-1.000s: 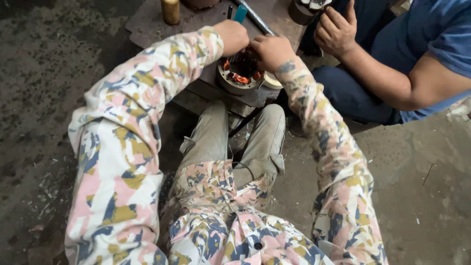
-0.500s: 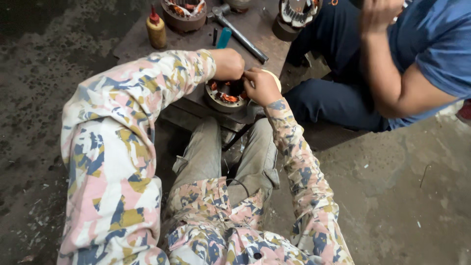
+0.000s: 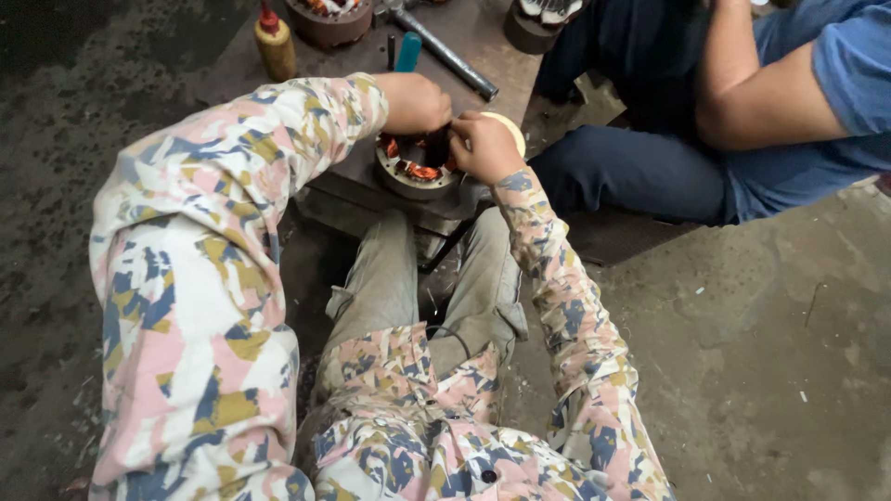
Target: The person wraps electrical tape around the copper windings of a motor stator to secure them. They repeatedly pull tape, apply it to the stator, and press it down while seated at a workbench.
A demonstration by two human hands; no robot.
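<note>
A round metal motor stator (image 3: 415,173) with orange copper windings sits at the near edge of a low dark workbench (image 3: 483,46). My left hand (image 3: 415,100) is closed over its top rim, gripping a dark tool stuck into the windings. My right hand (image 3: 484,147) presses on the stator's right side, fingers curled on the same dark tool. A pale roll of tape (image 3: 510,130) shows just behind my right hand. Both my sleeves are patterned in pink, yellow and blue.
On the bench stand a yellow bottle with a red cap (image 3: 275,43), a second stator (image 3: 330,19), a blue-handled tool (image 3: 408,51), a metal rod (image 3: 447,54) and another round part (image 3: 540,20). A person in blue (image 3: 742,121) sits at right. Rough concrete floor lies around.
The view has tipped downward, so the bench and stator sit lower in the picture. My hands stay on the stator. The other person's hand has risen out of view.
</note>
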